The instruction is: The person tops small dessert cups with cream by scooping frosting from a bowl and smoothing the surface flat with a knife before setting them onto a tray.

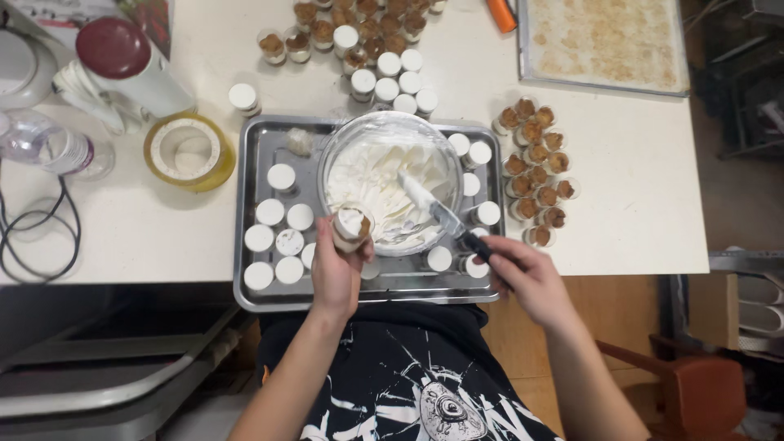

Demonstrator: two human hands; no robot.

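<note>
My left hand point(336, 269) holds a small clear cup point(351, 227) with a brown crumb base and some white cream on top, over the near rim of a glass bowl point(390, 129) of white cream. In my right hand point(531, 279) is a knife point(437, 211), its cream-coated blade reaching into the bowl. The bowl stands on a steel tray point(261, 296) among several small cups filled with white cream point(276, 214).
Several crumb-filled cups point(539, 171) stand right of the tray, more at the back point(359, 24) with cream-topped ones point(396, 77). A baking sheet point(604, 41) lies back right. On the left are a yellow round container point(189, 151), a plastic bottle point(49, 147), a white appliance point(122, 65) and a cable point(33, 237).
</note>
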